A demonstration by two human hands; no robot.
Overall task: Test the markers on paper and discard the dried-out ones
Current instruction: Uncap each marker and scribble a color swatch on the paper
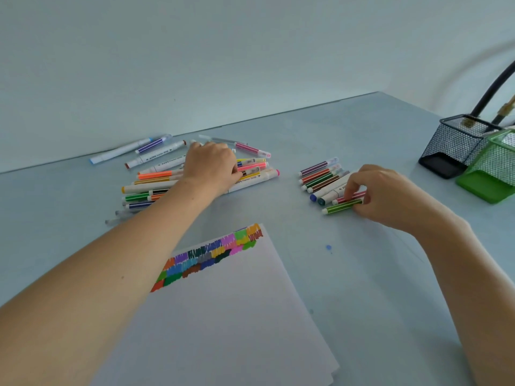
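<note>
Pale blue tabletop (348,274) carries everything, with a white wall along its far edge. White paper (231,316) lies at the near edge, tilted, and a band of coloured scribble patches (207,257) runs along its far edge: orange, purple, green, grey, brown and pink among them.

Toward the far left of the tabletop lies a loose pile of markers (156,188), thin striped ones mixed with thicker white-barrelled ones. The left hand (211,165) rests on top of this pile, palm down, its fingers curled onto the markers at the pile's right side; I cannot tell whether they hold any single one. A few more markers lie just beside the far edge, among them a purple striped marker (152,144) and a white pen with blue ends (119,150).

To the right of the pile, apart from it, a smaller row of markers (320,176) lies side by side, caps pointing to the far right. The right hand (381,196) is at the near end of this row, its fingers (351,195) pinching a green striped marker (344,206) that lies on the tabletop, touching a pink striped marker (349,196) beside it.

At the far right edge stand a black mesh holder (457,146) and a green mesh holder (493,171), touching. A small blue ink spot (328,247) marks the tabletop right of the paper.
</note>
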